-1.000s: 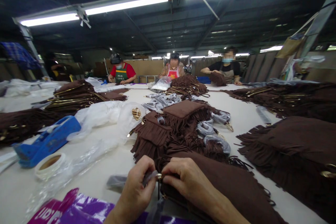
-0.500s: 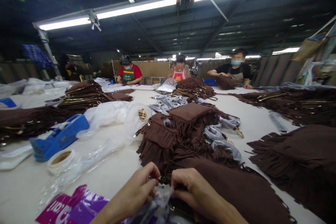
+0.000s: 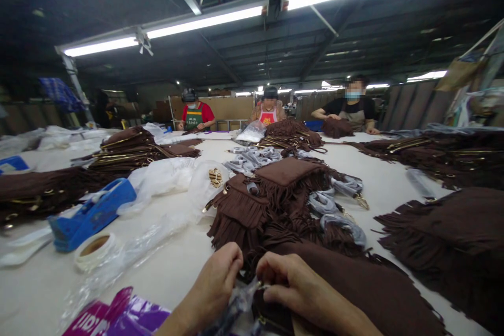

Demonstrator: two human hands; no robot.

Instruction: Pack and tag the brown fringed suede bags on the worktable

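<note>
At the bottom middle, my left hand [image 3: 214,289] is closed, its fingertips pinching at crumpled clear plastic [image 3: 244,296] wrapped over something dark. My right hand [image 3: 301,286] is closed beside it, thumb and fingers pinched at a small shiny piece that I cannot make out. Below the right fingers is a dark brown bag edge with a bit of gold metal [image 3: 262,319]. A large brown suede bag [image 3: 350,283] lies flat just right of my right hand. Beyond the hands sits a heap of brown fringed bags [image 3: 291,173] with plastic-wrapped straps [image 3: 340,223] and gold clips.
On the left are a blue tape dispenser [image 3: 92,212], a tape roll [image 3: 94,252], clear plastic film and a purple printed bag [image 3: 136,315]. More fringed bags [image 3: 452,236] are piled at right, others [image 3: 126,152] at back left. Several people work across the white table [image 3: 173,252].
My left hand has turned slightly, and its fingers are closer together. My right fingertips have shifted from the plastic to a small shiny piece by the dark bag.
</note>
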